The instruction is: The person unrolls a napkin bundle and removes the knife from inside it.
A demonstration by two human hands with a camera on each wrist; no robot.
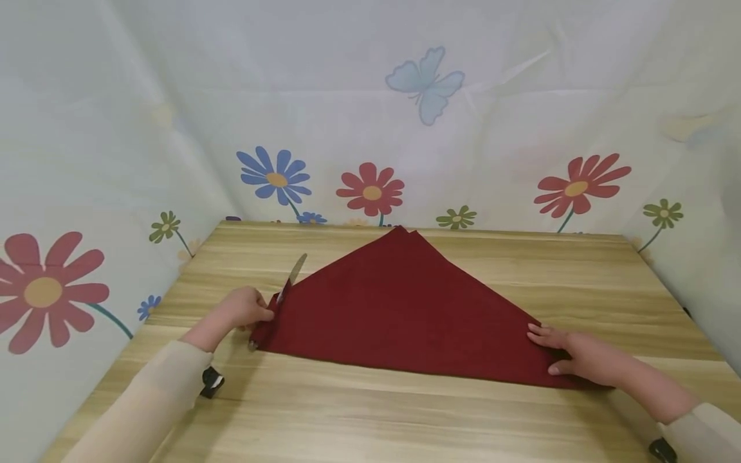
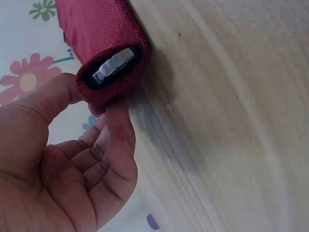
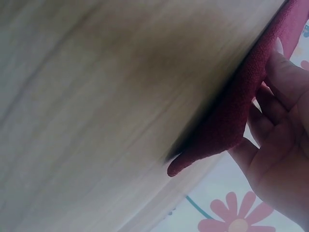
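A dark red cloth napkin (image 1: 399, 308) lies folded on the table, with its peak pointing to the back. Its left end is rolled around a metal table knife, whose blade (image 1: 294, 276) sticks out at the far side. The knife's other end (image 2: 116, 65) shows inside the roll's opening in the left wrist view. My left hand (image 1: 249, 308) pinches this roll between thumb and fingers. At the napkin's right corner, my right hand (image 1: 585, 354) rests with fairly straight fingers on the cloth. The knife's middle is hidden by the fabric.
The wood-grain table (image 1: 393, 424) extends in front of the napkin and to both sides. Behind it hangs a pale sheet (image 1: 324, 116) printed with flowers and a butterfly. Dark straps (image 1: 211, 382) show under the sleeves.
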